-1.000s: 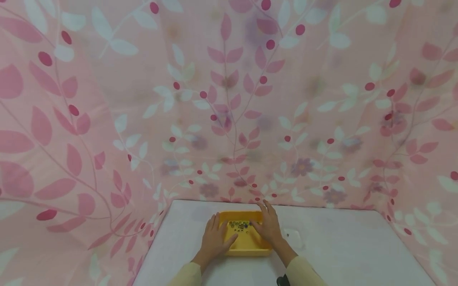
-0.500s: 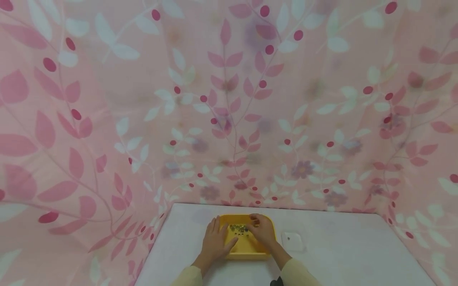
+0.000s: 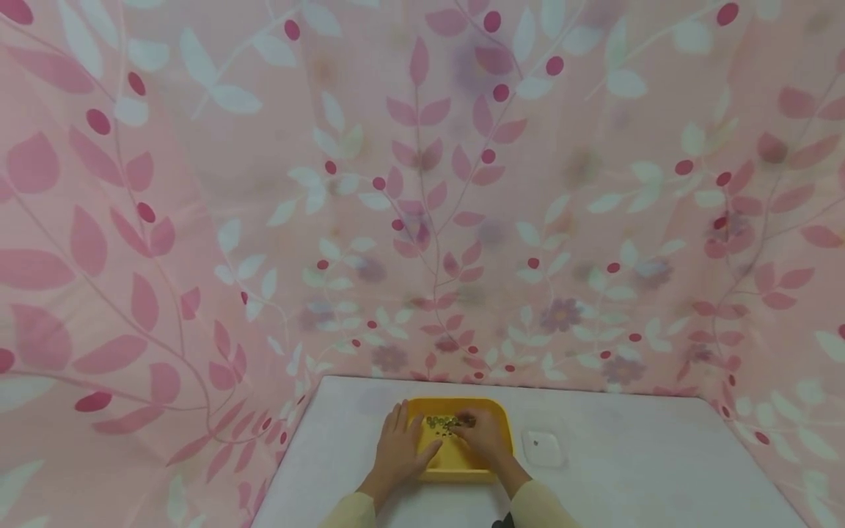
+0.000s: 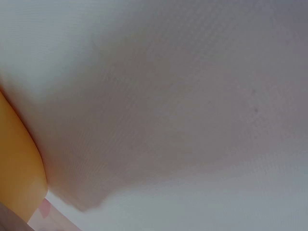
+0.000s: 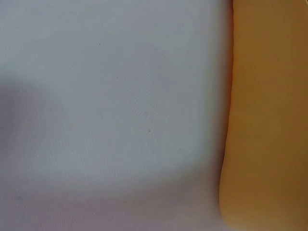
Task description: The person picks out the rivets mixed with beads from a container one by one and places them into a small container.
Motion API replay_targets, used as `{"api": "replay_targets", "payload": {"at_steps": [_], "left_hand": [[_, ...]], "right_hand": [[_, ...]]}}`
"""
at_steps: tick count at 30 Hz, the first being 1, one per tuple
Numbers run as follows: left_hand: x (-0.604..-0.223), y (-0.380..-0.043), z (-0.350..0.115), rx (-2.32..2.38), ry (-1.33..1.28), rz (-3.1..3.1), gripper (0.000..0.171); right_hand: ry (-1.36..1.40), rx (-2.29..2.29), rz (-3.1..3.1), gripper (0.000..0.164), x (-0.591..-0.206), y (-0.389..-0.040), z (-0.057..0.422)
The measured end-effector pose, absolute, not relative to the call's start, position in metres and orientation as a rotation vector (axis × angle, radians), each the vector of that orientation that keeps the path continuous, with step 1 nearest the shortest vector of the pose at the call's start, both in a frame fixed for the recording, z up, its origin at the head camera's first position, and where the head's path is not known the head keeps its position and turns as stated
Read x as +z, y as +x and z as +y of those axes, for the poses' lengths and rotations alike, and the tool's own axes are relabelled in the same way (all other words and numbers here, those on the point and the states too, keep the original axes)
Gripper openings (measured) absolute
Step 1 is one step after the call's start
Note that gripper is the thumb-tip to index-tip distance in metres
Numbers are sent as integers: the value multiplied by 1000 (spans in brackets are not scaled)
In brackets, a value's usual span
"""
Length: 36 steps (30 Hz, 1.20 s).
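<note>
A yellow tray [image 3: 455, 475] stands on the white table, and small shiny marbles [image 3: 436, 423] lie in its far half. My left hand [image 3: 396, 447] rests at the tray's left rim, its fingers straight and pointing away. Over the tray's right side is my right hand [image 3: 485, 440], with bent fingers among the marbles. Whether those fingertips pinch a marble is too small and blurred to tell. The left wrist view catches just the tray's outer wall [image 4: 17, 159] and the table; the right wrist view likewise has the tray's side [image 5: 269, 120].
A small clear, shallow dish [image 3: 544, 458] with one tiny dark piece [image 3: 535, 443] in it sits right of the tray. Pink leaf-patterned cloth [image 3: 436, 220] hangs behind the white table [image 3: 634, 469]. A dark object [image 3: 505, 522] shows at the bottom edge by the right sleeve.
My right hand has moved from the tray's right rim inward and down to the marbles, its fingers bending. The left hand stays at the left rim.
</note>
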<state>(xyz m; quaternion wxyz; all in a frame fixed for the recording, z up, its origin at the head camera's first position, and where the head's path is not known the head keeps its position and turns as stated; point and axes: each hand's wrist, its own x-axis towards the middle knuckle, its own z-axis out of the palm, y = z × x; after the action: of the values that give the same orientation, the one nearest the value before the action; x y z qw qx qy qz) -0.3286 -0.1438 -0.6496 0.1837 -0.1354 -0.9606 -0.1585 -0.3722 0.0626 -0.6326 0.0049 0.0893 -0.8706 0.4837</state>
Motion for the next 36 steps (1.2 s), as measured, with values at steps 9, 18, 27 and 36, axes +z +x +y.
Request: {"api": "replay_targets", "payload": {"at_steps": [9,18,27,36], "left_hand": [[-648,-331,-142,-458,-353,-2724,88],[-639,-334,-141,-508,-391,-2699,82],[-648,-332,-141,-495,-383,-2702,82],[-648,-330,-142,-495,-364,-2720,80]], "right_hand": [[250,1574,-2790,19,-635,-375,63],[280,1482,-2877,11,-633,-380,64],[413,1377,-2857,5,-639,-372,64],[369,1346,-2877,6,-640,-372,63]]}}
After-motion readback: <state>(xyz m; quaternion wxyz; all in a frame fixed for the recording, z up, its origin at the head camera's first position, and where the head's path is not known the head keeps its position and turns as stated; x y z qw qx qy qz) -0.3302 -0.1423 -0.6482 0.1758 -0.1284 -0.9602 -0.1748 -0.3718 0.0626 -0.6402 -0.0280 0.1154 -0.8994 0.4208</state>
